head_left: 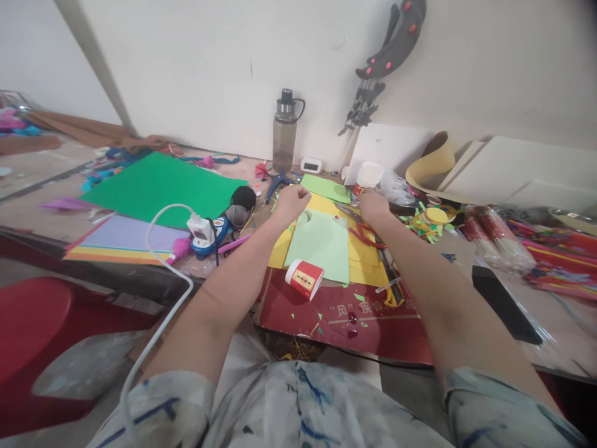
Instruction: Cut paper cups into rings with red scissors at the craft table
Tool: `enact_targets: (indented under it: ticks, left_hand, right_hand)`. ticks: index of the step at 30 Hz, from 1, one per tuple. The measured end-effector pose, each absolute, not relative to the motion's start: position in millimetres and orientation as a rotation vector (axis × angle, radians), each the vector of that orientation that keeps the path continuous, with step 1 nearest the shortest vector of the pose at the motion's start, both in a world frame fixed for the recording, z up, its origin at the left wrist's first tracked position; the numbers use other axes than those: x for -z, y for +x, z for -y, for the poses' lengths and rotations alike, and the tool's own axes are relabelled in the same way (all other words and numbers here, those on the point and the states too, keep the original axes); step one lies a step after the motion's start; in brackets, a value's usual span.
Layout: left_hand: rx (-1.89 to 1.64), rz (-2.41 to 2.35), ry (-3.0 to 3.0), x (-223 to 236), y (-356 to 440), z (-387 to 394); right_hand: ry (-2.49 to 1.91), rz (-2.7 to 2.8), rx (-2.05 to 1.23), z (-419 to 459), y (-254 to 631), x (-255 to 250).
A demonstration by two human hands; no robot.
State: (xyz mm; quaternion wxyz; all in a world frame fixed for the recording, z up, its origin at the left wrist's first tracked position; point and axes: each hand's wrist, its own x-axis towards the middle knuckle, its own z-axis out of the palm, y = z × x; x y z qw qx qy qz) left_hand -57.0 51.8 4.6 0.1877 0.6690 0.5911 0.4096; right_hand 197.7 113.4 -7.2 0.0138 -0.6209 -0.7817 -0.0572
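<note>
Above the yellow sheets (pixel 368 261), my left hand (pixel 291 202) is closed, thumb and fingertips together; anything between them is too small to make out. Just below it a pale green sheet (pixel 321 249) lies with a small pale ring (pixel 305 218) on its upper left corner. My right hand (pixel 374 205) is curled in front of a white and red paper cup (pixel 369 175); its fingertips are hidden. Under that wrist are red-handled scissors (pixel 364 236) and a yellow box cutter (pixel 394 286). A red and white paper cup (pixel 305 279) lies tipped near the front.
A red board (pixel 289 311) with paper scraps covers the front edge. At left lie a green sheet (pixel 163 186) and a socket with a white cable (pixel 191 286). A bottle (pixel 284 134) stands behind. To the right are a yellow-green craft (pixel 433 221) and a black phone-like slab (pixel 506 303).
</note>
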Motion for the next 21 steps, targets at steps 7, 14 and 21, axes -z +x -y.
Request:
enact_targets:
  ticks: [7,14,21]
  left_hand:
    - [-1.137,-1.656,1.889,-6.7,-55.9,-48.9]
    - [-1.1,-1.691,1.908,-7.1,-55.1,-49.0]
    - [-1.128,-1.682,1.903,-3.7,-56.8,-52.0]
  right_hand:
    - [-2.018,2.266,0.129,-112.8,198.7,4.9]
    - [-1.876,2.144,-0.071,-74.7,218.7,-20.6]
    - [-1.073,2.7,-1.33,16.6,239.7,-53.9]
